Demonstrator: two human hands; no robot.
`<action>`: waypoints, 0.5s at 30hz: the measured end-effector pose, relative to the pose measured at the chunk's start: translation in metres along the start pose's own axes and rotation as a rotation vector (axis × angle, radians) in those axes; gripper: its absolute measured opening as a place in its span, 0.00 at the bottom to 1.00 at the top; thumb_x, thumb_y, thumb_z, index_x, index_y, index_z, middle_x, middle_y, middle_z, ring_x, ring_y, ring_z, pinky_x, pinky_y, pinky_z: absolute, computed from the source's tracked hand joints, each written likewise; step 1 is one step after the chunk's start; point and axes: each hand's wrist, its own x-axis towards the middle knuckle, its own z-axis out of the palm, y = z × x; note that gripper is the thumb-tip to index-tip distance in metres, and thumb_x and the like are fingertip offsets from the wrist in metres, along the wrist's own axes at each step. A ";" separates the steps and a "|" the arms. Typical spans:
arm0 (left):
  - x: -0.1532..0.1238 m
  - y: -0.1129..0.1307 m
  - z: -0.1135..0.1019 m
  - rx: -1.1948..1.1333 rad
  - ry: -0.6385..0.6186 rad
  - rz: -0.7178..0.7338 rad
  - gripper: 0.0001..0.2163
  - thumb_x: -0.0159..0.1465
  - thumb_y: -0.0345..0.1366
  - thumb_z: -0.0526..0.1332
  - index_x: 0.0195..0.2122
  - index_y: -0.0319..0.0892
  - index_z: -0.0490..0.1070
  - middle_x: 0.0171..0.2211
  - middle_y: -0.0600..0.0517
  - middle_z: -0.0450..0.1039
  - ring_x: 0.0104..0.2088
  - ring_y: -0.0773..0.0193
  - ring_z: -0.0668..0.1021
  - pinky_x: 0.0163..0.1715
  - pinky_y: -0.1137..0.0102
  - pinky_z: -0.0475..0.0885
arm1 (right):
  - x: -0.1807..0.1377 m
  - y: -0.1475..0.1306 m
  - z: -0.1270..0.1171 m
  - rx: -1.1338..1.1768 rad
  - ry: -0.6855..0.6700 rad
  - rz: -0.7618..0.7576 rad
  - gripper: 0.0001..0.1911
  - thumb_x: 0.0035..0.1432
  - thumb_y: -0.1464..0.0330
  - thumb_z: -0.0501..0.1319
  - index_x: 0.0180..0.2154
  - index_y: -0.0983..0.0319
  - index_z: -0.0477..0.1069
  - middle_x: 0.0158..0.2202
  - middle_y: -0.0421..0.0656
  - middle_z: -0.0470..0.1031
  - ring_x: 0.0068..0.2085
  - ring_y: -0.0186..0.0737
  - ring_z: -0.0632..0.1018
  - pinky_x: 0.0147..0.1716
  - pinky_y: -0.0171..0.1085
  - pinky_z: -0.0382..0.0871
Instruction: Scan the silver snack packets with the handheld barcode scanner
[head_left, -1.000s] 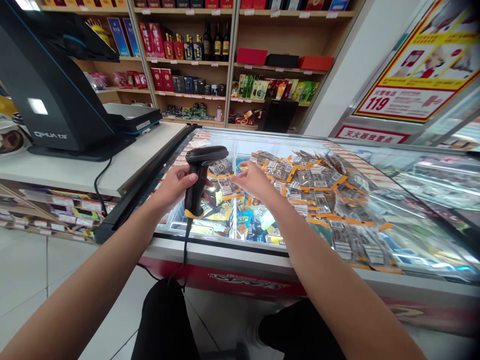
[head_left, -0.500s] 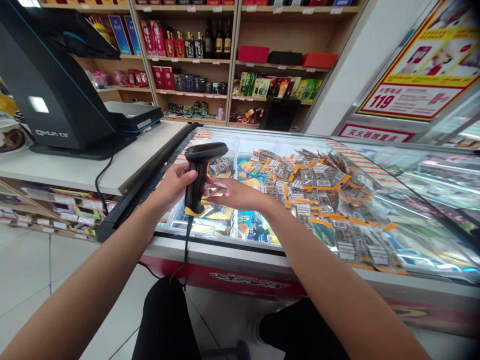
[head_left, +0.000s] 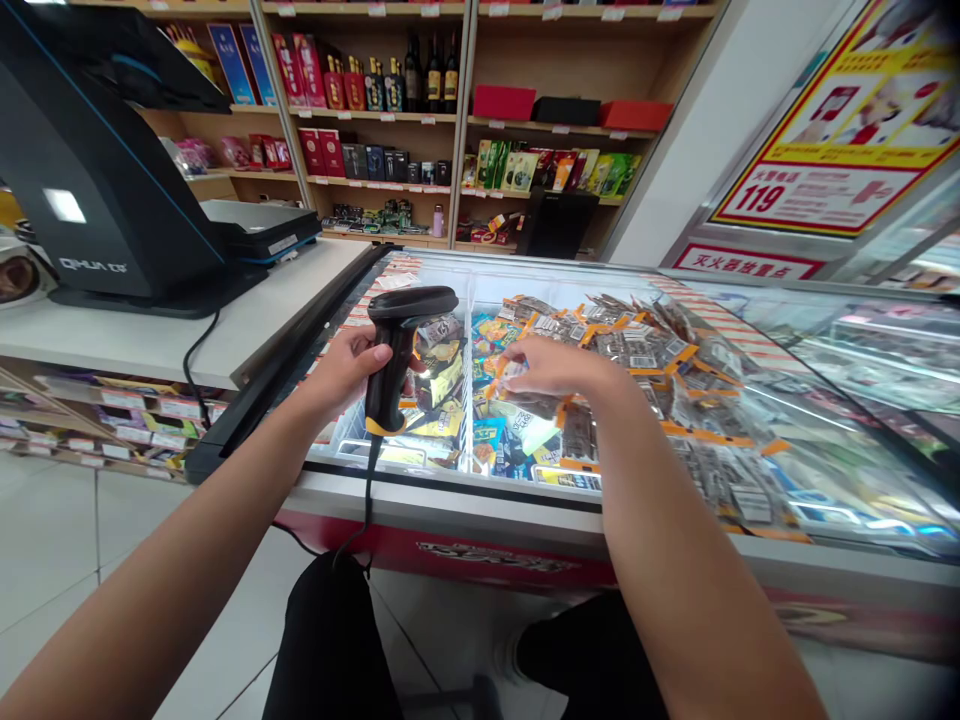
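Note:
My left hand (head_left: 352, 368) is closed around the handle of a black barcode scanner (head_left: 386, 375) with yellow trim. The scanner is upright over the freezer's glass top, its head uppermost and its cable hanging from the handle. To the right, my right hand (head_left: 551, 366) has its thumb and fingers curled on a clear snack packet (head_left: 513, 372) with orange edges, partly hidden by the hand. Many similar packets (head_left: 641, 350) lie heaped on the glass beside and beyond the right hand.
A chest freezer (head_left: 480, 492) with bagged goods under its glass spans the front. On the left, a counter (head_left: 300, 285) carries a black checkout terminal (head_left: 127, 200) and a scale (head_left: 262, 225). Shelves with bottles and boxes (head_left: 502, 102) stand behind. The scanner cable (head_left: 369, 500) hangs near my knee.
My right hand has moved right, away from the scanner, to the near-left part of the packet heap. My left hand keeps the scanner in nearly the same place. The view has shifted slightly.

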 end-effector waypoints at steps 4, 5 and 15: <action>-0.002 -0.001 0.000 -0.007 -0.009 -0.013 0.33 0.53 0.62 0.75 0.44 0.36 0.77 0.37 0.39 0.85 0.28 0.54 0.86 0.26 0.66 0.83 | 0.010 -0.013 0.008 0.448 0.267 0.029 0.03 0.63 0.67 0.69 0.39 0.59 0.78 0.38 0.45 0.81 0.36 0.43 0.80 0.33 0.41 0.73; -0.002 -0.001 0.000 -0.013 -0.029 -0.018 0.33 0.53 0.62 0.75 0.44 0.36 0.77 0.37 0.38 0.85 0.28 0.53 0.86 0.25 0.67 0.83 | 0.013 -0.016 0.011 0.576 0.309 0.049 0.05 0.64 0.66 0.69 0.40 0.59 0.77 0.39 0.45 0.81 0.35 0.42 0.80 0.33 0.40 0.74; -0.008 0.006 -0.005 0.120 -0.226 -0.123 0.25 0.54 0.57 0.76 0.37 0.39 0.78 0.30 0.44 0.83 0.20 0.60 0.80 0.18 0.70 0.75 | 0.016 -0.024 0.015 1.018 0.494 0.133 0.06 0.66 0.65 0.66 0.38 0.59 0.70 0.38 0.40 0.78 0.30 0.32 0.78 0.30 0.32 0.72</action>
